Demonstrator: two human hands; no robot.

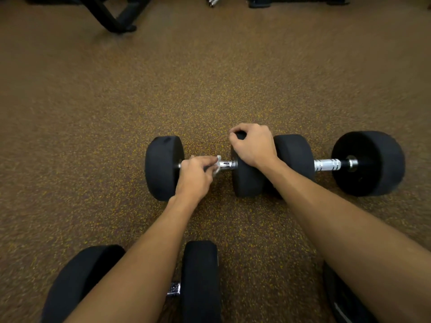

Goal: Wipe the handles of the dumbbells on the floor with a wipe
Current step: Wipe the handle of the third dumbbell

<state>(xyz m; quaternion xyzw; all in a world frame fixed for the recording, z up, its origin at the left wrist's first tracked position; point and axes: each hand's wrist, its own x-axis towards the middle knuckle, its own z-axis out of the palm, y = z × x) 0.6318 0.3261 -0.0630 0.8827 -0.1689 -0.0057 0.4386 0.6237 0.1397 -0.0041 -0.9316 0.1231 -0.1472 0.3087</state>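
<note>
The left hand (pixel 193 177) pinches a white wipe (pixel 217 163) against the chrome handle (pixel 227 164) of the round-headed dumbbell (pixel 163 167) lying on the speckled rubber floor (pixel 210 89). The right hand (pixel 253 145) is curled over the top of that dumbbell's inner head (pixel 247 180), steadying it.

The main risk is rolling. The heads are round, so if the right hand loosens during a hard stroke, the dumbbell could turn or creep away, and the underside of the handle would go unwiped. The wipe is bunched small, so it could slip out of the pinch or snag on the knurling.

A second dumbbell (pixel 368 163) lies just to the right of the first, head to head, so fingers could be nipped between the two heads. A third dumbbell (pixel 200 280) lies nearer the person than the first, under the left forearm, and an elbow could knock it.
</note>
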